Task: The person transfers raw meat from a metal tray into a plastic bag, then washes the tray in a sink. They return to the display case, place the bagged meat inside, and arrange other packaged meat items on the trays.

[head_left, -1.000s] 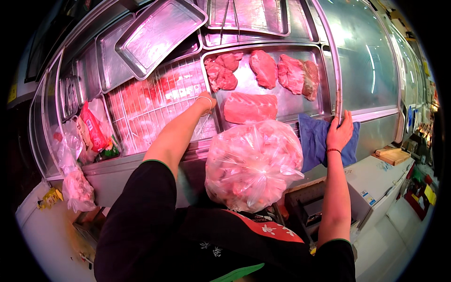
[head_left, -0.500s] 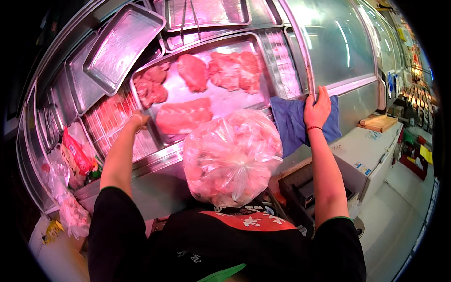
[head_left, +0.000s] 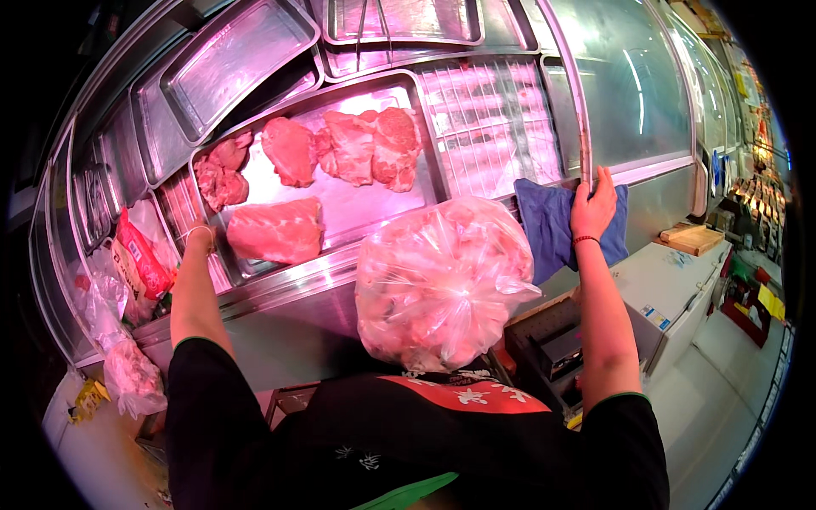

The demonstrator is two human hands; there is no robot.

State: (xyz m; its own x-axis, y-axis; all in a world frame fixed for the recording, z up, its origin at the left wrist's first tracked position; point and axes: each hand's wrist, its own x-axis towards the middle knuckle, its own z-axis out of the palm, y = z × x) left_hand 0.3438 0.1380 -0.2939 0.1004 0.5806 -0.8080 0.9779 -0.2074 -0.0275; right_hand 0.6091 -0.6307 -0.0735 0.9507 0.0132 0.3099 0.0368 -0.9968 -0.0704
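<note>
My left hand (head_left: pixel 201 239) grips the left rim of a large metal tray (head_left: pixel 361 204); its fingertips are partly hidden. Raw meat lies spread in the tray: a broad slab (head_left: pixel 276 230) in front and several pieces (head_left: pixel 289 151) behind. At the right, my right hand (head_left: pixel 597 206) lies with fingers stretched out, its thumb side against the upright frame (head_left: pixel 585 127) of a glass panel. Under that hand a blue cloth (head_left: pixel 548 225) drapes over the case's edge. A bulging clear plastic bag (head_left: pixel 442 280) of pinkish contents sits before my chest, covering the tray's front right corner.
Bare metal trays (head_left: pixel 238 64) overlap at the back left, with another tray (head_left: pixel 404 21) behind. A wire rack (head_left: pixel 493 119) lies right of the meat tray. Plastic bags (head_left: pixel 132 374) hang at the left. Lower right are a dark crate (head_left: pixel 557 344) and a white chest (head_left: pixel 667 280).
The meat tray has slid left with my left hand at its rim, exposing more of the wire rack on its right. My right hand keeps its place by the frame.
</note>
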